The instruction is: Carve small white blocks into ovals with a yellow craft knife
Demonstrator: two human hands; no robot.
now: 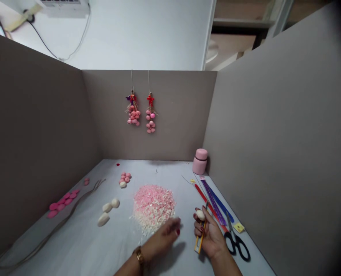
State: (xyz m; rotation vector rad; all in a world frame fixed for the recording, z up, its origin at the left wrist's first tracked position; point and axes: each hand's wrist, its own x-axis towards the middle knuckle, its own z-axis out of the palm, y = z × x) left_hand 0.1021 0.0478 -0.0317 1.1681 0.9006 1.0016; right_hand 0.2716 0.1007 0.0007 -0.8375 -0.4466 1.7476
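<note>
My right hand (pixel 211 234) is closed around a yellow utility knife (pixel 200 239) and pinches a small white cocoon (pixel 200 214) at its fingertips. My left hand (pixel 166 237), blurred by motion, reaches over the near edge of a heap of pink and white shavings (pixel 154 207); its fingers look loosely spread with nothing seen in them. A gold watch sits on the left wrist.
White cocoons (pixel 107 211) and pink cocoons (pixel 124 178) lie left of the heap, with pink discs (pixel 63 203) and a cord (pixel 58 226) further left. Coloured strips (pixel 214 201), black scissors (pixel 236 241) and a pink jar (pixel 200 161) sit at right. Two pink clusters (pixel 141 113) hang on the back wall.
</note>
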